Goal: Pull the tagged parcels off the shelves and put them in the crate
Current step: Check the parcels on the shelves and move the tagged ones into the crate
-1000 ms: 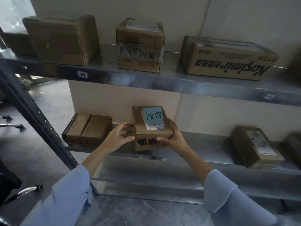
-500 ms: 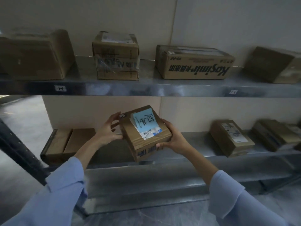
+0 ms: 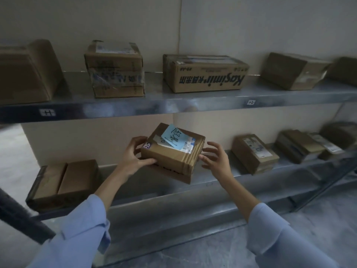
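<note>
A small brown parcel (image 3: 172,157) with a blue handwritten tag (image 3: 173,138) on top is held in the air in front of the lower shelf (image 3: 212,182), turned at an angle. My left hand (image 3: 135,153) grips its left side, thumb along the front edge. My right hand (image 3: 214,157) is off the parcel, just to its right, fingers spread and loosely bent, holding nothing. No crate is in view.
The upper shelf (image 3: 173,101) carries several cardboard boxes, among them a printed carton (image 3: 204,74) and a taped box (image 3: 116,70). On the lower shelf sit a dark flat box (image 3: 63,182) at left and several labelled parcels (image 3: 255,153) at right. A dark upright post (image 3: 19,215) crosses bottom left.
The parcel has come off the lower shelf and rotated. My right hand has let go of its right side; my left hand still holds it. The view has shifted right.
</note>
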{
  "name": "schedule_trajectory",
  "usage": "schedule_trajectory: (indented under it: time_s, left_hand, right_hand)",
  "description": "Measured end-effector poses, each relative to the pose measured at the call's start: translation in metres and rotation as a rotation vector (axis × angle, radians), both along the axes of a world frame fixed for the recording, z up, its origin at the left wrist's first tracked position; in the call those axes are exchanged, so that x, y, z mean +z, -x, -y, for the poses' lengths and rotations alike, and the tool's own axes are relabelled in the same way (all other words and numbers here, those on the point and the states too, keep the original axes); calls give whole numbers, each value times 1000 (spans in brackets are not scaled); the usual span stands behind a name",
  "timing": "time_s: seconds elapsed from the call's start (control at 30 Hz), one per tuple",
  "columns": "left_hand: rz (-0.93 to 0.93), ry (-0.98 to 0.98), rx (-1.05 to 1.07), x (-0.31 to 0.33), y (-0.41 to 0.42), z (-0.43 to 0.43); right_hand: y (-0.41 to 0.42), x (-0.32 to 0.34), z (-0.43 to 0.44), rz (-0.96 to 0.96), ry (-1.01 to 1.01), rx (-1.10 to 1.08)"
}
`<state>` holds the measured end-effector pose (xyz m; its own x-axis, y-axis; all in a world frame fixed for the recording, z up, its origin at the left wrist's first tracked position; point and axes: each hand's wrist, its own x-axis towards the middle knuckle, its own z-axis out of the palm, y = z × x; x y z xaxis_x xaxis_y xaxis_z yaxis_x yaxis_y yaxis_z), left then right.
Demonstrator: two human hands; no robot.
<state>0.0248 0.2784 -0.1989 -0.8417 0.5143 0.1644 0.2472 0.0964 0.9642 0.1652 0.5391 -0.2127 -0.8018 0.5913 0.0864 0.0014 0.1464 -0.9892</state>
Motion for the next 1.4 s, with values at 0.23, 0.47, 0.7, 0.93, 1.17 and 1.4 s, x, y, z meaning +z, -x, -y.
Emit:
schedule_trajectory:
  time_s: [0.23, 0.47, 0.7, 0.93, 1.17, 1.4]
  left_hand:
    - [22, -44, 12, -1, -13, -40]
    - [40, -102, -116, 2, -34, -82]
    - [41, -105, -281, 18, -81, -147]
    - [-47, -105, -454, 30, -154, -218]
    - [-73, -62, -626, 40, -247, -298]
    - [-170, 79, -868, 58, -333, -387]
  right_hand:
    - [-14, 15, -5, -19, -20, -9]
    - [-49, 32, -33, 68, -81, 36]
    - [-113, 35, -78, 113, -168, -67]
    - [-217, 42, -140, 83, -147, -178]
    - [-347, 49, -199, 81, -130, -240]
    - [-482, 60, -240, 90, -154, -370]
